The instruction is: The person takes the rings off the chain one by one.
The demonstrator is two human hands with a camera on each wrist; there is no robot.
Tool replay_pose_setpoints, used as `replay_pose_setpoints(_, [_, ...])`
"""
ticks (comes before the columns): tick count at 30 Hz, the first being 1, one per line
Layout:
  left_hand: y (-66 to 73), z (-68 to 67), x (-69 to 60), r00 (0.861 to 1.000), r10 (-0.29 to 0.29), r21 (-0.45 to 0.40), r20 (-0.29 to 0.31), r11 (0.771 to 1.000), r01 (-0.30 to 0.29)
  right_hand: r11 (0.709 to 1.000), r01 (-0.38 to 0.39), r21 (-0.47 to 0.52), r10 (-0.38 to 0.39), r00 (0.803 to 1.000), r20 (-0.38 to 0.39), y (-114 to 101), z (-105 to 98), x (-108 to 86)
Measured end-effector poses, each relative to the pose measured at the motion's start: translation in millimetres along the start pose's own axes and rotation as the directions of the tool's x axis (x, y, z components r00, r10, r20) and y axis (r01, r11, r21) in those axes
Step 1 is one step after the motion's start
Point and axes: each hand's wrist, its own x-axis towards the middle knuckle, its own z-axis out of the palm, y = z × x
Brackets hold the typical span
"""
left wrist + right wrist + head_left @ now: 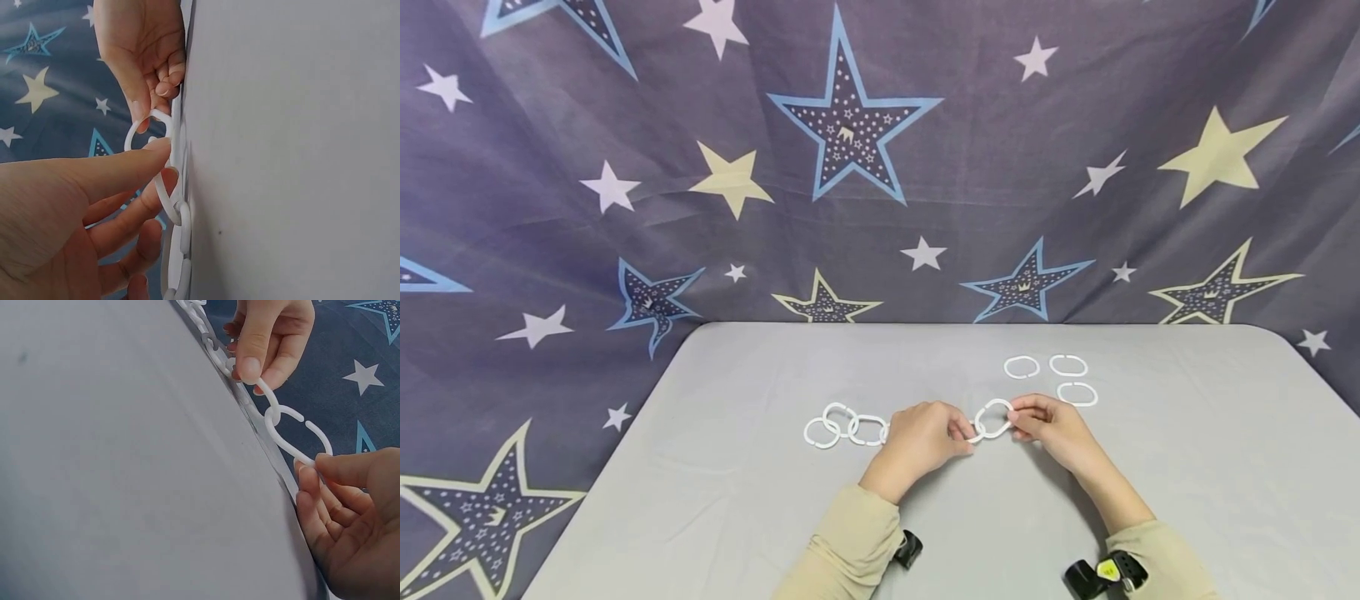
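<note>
A chain of white plastic rings [841,422] runs over the table from the left to my hands. My left hand [927,435] pinches one ring of it between thumb and finger, as the left wrist view shows. Hooked through that ring is an end ring [995,418], which my right hand [1051,427] pinches at its right side. In the right wrist view this end ring [289,445] has a small gap in its rim, and the two rings are linked. Part of the chain is hidden behind my left hand in the head view.
Three loose white rings lie beyond my right hand: one at the left [1022,367], one at the right [1069,365] and a nearer one [1077,394]. A grey cloth covers the table [700,500]. Behind its far edge hangs a star-patterned curtain [865,242].
</note>
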Motion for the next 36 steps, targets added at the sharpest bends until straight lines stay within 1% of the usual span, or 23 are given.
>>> replay_pose_setpoints(6, [-1.0, -6.8, -2.2, 1.000, 0.011, -0.017, -0.017, 1.000, -0.012, 1.000, 0.004, 0.000, -0.004, 1.000, -0.011, -2, 0, -0.7])
replay_pose_setpoints(15, [-1.4, -13.5, -5.0, 0.997, 0.011, 0.012, -0.077, 1.000, -0.010, 0.999, -0.024, -0.022, 0.023, 0.999, -0.043, -5, 4, -2.8])
replay_pose_setpoints(21, [-0.6, -17.7, -4.9, 0.996, 0.009, 0.010, -0.089, 1.000, -0.008, 0.998, -0.033, -0.052, 0.030, 0.997, -0.067, -8, 5, -3.1])
replay_pose_setpoints(27, [-1.6, -22.8, -3.5, 0.996, 0.004, 0.008, -0.092, 1.000, -0.003, 0.997, -0.016, -0.079, 0.010, 0.997, -0.082, -12, 7, -3.8])
replay_pose_setpoints(36, [-3.3, -30.6, -6.7, 0.995, 0.004, -0.030, -0.103, 1.000, -0.007, 0.998, -0.013, -0.066, 0.007, 0.996, -0.085, -17, 10, -3.1])
